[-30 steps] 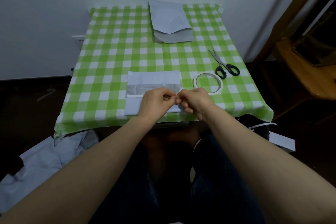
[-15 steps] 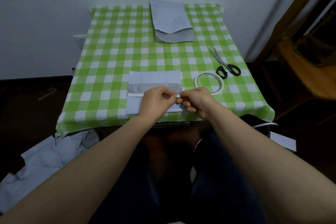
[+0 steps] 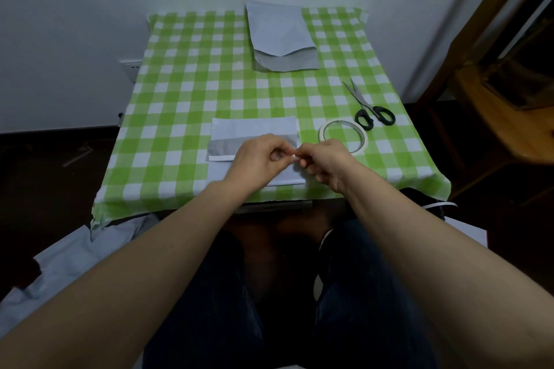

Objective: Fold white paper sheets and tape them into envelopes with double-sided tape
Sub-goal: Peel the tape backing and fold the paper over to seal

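left grip [image 3: 263,156] and right grip [image 3: 325,159] both pinch the tape strip [image 3: 221,158] end, at right edge of folded sheet [image 3: 254,129]; judged peeling its backing.

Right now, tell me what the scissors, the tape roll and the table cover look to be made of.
Scissors: bare metal blades, grey with a dull shine; black handles, probably plastic.
Tape roll: a thin whitish ring, matte, likely paper-backed tape.
Table cover: green and white check, smooth with a faint sheen and a ragged cut front edge, so perhaps plastic sheet rather than woven cloth.
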### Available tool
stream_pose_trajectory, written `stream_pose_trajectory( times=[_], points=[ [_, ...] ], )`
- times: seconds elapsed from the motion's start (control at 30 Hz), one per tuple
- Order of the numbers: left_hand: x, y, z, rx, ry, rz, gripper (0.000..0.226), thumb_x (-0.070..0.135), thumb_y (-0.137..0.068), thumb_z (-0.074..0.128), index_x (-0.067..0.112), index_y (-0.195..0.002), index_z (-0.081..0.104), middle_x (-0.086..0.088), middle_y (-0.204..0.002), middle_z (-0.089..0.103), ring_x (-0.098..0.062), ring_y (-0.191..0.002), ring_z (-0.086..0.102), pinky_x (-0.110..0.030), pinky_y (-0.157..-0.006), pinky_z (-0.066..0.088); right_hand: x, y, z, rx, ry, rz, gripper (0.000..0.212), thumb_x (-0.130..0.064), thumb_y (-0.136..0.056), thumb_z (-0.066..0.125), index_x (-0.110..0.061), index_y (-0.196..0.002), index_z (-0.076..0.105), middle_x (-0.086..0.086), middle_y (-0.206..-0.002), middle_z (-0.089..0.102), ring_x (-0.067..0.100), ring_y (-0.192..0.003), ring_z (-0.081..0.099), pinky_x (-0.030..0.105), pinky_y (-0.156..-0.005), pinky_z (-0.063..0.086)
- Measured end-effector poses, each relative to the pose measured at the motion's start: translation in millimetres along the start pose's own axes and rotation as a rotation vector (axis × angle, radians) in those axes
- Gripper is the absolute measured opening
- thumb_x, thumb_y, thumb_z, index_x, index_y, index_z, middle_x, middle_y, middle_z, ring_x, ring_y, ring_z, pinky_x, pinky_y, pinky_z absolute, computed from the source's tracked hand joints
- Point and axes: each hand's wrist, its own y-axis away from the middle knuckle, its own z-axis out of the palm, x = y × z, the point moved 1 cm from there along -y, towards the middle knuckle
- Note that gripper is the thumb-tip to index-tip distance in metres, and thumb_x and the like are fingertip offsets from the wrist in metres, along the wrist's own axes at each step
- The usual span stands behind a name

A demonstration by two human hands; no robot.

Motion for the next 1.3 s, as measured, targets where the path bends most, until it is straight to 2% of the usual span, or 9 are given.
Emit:
stream_pose_trajectory(
  times=[0.1, 0.27, 0.47, 0.8, 0.97, 1.2, 1.3],
  points=[
    [1.9, -2.6, -2.9, -0.036, -0.022, 0.007, 0.014, 0.022, -0.081, 0.072, 0.014, -0.093, 0.07, 0.012, -0.072, 0.053, -0.01, -0.067, 0.049, -0.023, -0.067, 0.043, -1.1, -0.8, 0.8, 0.005, 0.002, 0.006, 0.026, -0.007, -0.085, 0.057, -0.006, -0.06, 0.053, 0.003, -0.047, 0.045, 0.006, -0.025, 0.026, 0.011, -0.031, 0.015],
    [1.5, -6.5, -5.4, -0.094, -0.034, -0.012, 0.014, 0.025, -0.082, 0.071, 0.016, -0.094, 0.069, 0.017, -0.068, 0.052, -0.001, -0.061, 0.047, -0.016, -0.061, 0.041, -0.3, -2.4, 1.2, 0.011, 0.0, 0.01, 0.025, -0.007, -0.085, 0.057, -0.006, -0.061, 0.052, 0.006, -0.053, 0.045, 0.006, -0.026, 0.026, 0.01, -0.031, 0.016],
    [-0.3, -9.9, -5.4, -0.148, -0.043, -0.032, 0.013, 0.025, -0.082, 0.071, 0.017, -0.091, 0.069, 0.017, -0.069, 0.055, 0.002, -0.06, 0.048, -0.011, -0.057, 0.039, 2.2, -5.2, 1.8, 0.013, 0.015, 0.019, 0.025, -0.007, -0.084, 0.057, -0.006, -0.06, 0.053, 0.006, -0.054, 0.046, 0.007, -0.028, 0.027, 0.01, -0.032, 0.017],
    [-3.6, -7.6, -5.1, -0.125, -0.003, -0.003, 0.009, 0.024, -0.08, 0.072, 0.019, -0.085, 0.067, 0.018, -0.069, 0.056, 0.002, -0.061, 0.049, -0.013, -0.059, 0.04, 1.9, -5.6, 2.4, 0.023, 0.043, 0.02, 0.026, -0.009, -0.083, 0.058, -0.007, -0.058, 0.053, 0.006, -0.054, 0.046, 0.008, -0.03, 0.027, 0.012, -0.032, 0.018],
    [-4.1, -8.1, -5.0, -0.112, -0.025, 0.012, 0.008, 0.025, -0.083, 0.07, 0.019, -0.086, 0.066, 0.018, -0.067, 0.053, 0.002, -0.061, 0.047, -0.007, -0.055, 0.036, 0.1, -4.7, 2.0, 0.025, 0.022, 0.021, 0.027, -0.009, -0.084, 0.058, -0.007, -0.058, 0.053, 0.006, -0.054, 0.046, 0.007, -0.026, 0.027, 0.011, -0.031, 0.018],
    [-6.3, -6.4, -1.8, -0.108, 0.023, -0.04, 0.007, 0.024, -0.085, 0.068, 0.019, -0.087, 0.063, 0.015, -0.072, 0.056, 0.0, -0.063, 0.049, -0.016, -0.063, 0.043, -1.5, -3.5, 2.1, 0.025, 0.014, 0.022, 0.027, -0.01, -0.086, 0.058, -0.007, -0.06, 0.053, 0.005, -0.055, 0.046, 0.006, -0.026, 0.027, 0.012, -0.031, 0.018],
    [-8.4, -4.9, -1.7, -0.059, 0.087, -0.08, 0.011, 0.024, -0.082, 0.071, 0.022, -0.085, 0.06, 0.017, -0.074, 0.057, 0.001, -0.065, 0.052, -0.015, -0.066, 0.046, -2.3, -2.2, 2.3, 0.025, 0.011, 0.011, 0.027, -0.009, -0.086, 0.057, -0.007, -0.06, 0.053, 0.005, -0.055, 0.046, 0.005, -0.025, 0.027, 0.011, -0.031, 0.017]
  ],
)
